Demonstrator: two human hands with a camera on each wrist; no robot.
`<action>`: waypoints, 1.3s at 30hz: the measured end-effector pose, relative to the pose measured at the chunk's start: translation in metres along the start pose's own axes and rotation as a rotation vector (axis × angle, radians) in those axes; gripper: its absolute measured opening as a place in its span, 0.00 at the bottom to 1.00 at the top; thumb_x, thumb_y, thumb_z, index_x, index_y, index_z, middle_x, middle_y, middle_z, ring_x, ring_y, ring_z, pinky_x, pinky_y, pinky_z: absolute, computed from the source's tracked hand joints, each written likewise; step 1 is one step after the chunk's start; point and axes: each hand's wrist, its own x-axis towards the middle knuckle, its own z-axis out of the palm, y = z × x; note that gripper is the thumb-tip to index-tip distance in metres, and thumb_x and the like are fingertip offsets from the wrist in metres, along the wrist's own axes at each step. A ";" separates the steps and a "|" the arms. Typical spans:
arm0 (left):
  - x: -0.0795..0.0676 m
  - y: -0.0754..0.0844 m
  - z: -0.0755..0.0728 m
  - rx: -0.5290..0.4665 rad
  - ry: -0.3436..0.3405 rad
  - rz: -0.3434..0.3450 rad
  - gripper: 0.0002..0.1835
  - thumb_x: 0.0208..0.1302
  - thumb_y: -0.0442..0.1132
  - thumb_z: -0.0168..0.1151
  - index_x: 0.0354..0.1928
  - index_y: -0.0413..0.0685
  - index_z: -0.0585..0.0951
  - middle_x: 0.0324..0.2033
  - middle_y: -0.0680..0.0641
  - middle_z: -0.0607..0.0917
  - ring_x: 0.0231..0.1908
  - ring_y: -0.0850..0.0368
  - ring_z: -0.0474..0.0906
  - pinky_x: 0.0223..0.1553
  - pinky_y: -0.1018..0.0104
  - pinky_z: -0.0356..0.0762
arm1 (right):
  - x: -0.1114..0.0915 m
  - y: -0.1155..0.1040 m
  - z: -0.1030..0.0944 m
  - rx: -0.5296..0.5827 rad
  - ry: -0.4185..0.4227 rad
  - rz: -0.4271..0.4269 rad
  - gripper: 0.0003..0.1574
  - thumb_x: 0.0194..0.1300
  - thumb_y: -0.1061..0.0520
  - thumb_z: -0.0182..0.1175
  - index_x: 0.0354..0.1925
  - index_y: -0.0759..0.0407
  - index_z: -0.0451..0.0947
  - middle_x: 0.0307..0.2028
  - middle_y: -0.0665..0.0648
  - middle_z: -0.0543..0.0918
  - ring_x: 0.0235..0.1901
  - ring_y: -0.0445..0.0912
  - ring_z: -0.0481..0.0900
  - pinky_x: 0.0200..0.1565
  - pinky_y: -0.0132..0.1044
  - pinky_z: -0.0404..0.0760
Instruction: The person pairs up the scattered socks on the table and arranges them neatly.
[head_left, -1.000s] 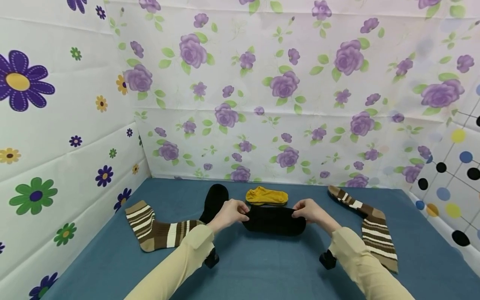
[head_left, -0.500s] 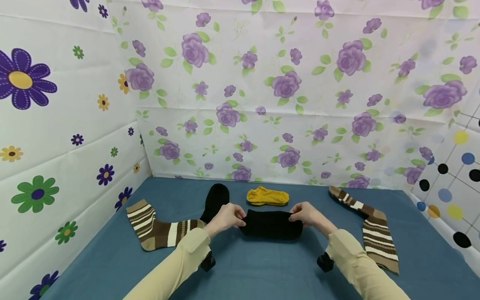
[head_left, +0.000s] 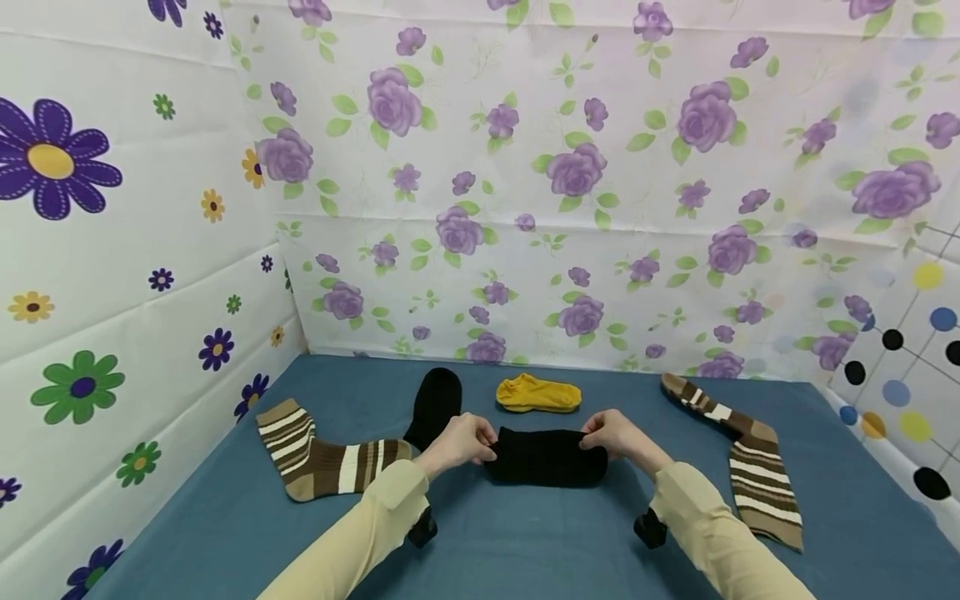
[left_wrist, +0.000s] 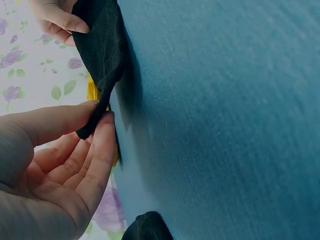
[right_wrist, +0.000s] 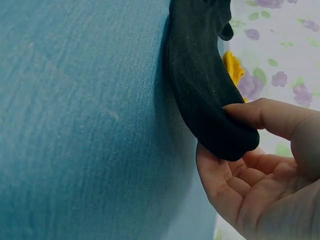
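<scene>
A black sock (head_left: 546, 458) is stretched sideways between both hands, low over the blue cloth. My left hand (head_left: 459, 442) pinches its left end between thumb and fingers; the left wrist view shows the black fabric (left_wrist: 102, 55) narrowing into that pinch. At the other end my right hand (head_left: 615, 435) grips the fabric, thumb on top and fingers beneath, as the right wrist view shows on the black sock (right_wrist: 205, 75). Just behind it lies a yellow sock (head_left: 538, 393). Another black sock (head_left: 437, 407) lies beyond my left hand, partly hidden by it.
A brown and white striped sock (head_left: 337, 463) lies at the left, its end by the second black sock. Its match, another striped sock (head_left: 761, 467), lies at the right, beside the right sleeve. Flowered sheets (head_left: 525, 250) hang behind and beside the blue-covered table (head_left: 525, 550).
Both hands have drawn the black sock slightly down and towards me, so a gap now shows between it and the yellow sock. The other socks have stayed put.
</scene>
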 end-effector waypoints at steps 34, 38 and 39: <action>0.003 -0.010 -0.006 0.041 0.037 0.013 0.02 0.54 0.28 0.62 0.30 0.37 0.79 0.22 0.50 0.78 0.25 0.47 0.77 0.22 0.64 0.74 | -0.010 0.002 -0.009 -0.048 -0.020 0.033 0.10 0.53 0.62 0.66 0.31 0.65 0.75 0.25 0.56 0.73 0.21 0.45 0.69 0.24 0.38 0.76; 0.001 -0.009 -0.012 0.043 0.042 0.007 0.02 0.55 0.28 0.62 0.31 0.36 0.79 0.22 0.49 0.78 0.25 0.45 0.77 0.22 0.65 0.73 | -0.010 -0.001 -0.011 -0.068 -0.004 0.050 0.11 0.53 0.60 0.66 0.31 0.64 0.75 0.27 0.57 0.74 0.25 0.46 0.72 0.27 0.39 0.77; 0.000 -0.008 -0.014 0.045 0.042 0.002 0.02 0.55 0.28 0.62 0.31 0.36 0.80 0.22 0.49 0.78 0.25 0.45 0.77 0.22 0.64 0.74 | -0.010 -0.002 -0.011 -0.068 0.000 0.057 0.11 0.53 0.60 0.66 0.32 0.64 0.75 0.28 0.57 0.74 0.26 0.47 0.73 0.28 0.39 0.77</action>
